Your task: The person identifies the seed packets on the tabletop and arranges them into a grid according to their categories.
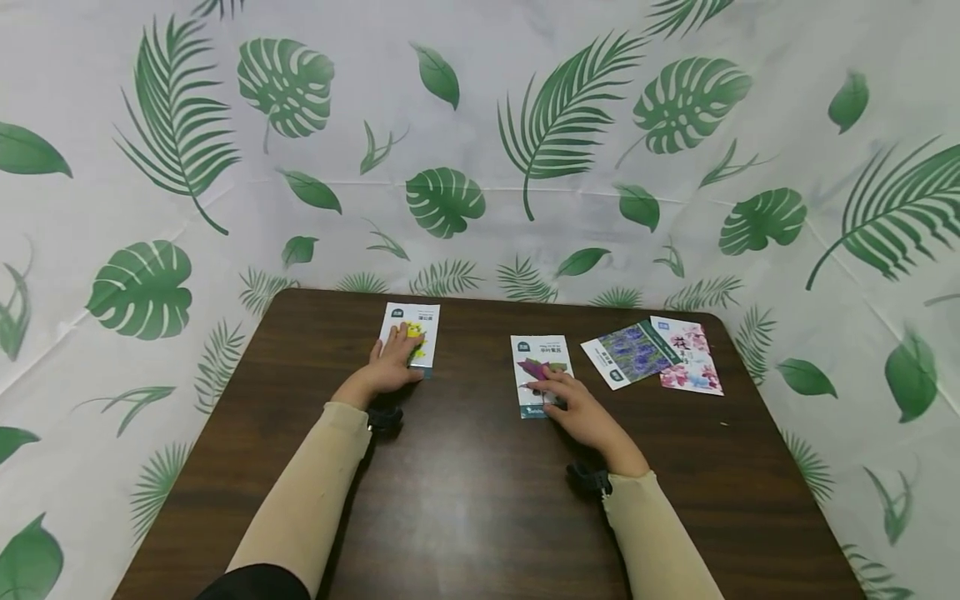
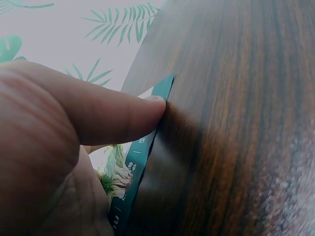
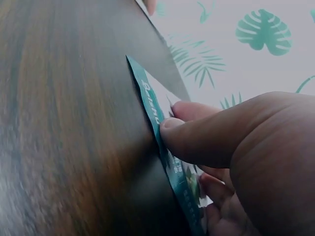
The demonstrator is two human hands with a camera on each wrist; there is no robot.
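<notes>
My left hand (image 1: 387,367) rests on a white seed packet with yellow flowers (image 1: 427,327), its fingers spread over the print. In the left wrist view, the thumb (image 2: 133,115) presses on the packet's teal bottom strip (image 2: 139,160). My right hand (image 1: 583,408) lies over the right side of a second seed packet (image 1: 528,350), white with a purple flower and a teal strip. Its thumb (image 3: 197,140) touches that strip in the right wrist view, with the other fingers bent loosely on the packet's face. Both packets lie on the table.
To the right, a packet with purple-blue flowers (image 1: 630,354) overlaps a pink blossom packet (image 1: 701,358). The dark wooden table (image 1: 450,500) reaches back to a white cloth backdrop (image 1: 465,100) with green leaves. Dark wrist cameras sit under both wrists.
</notes>
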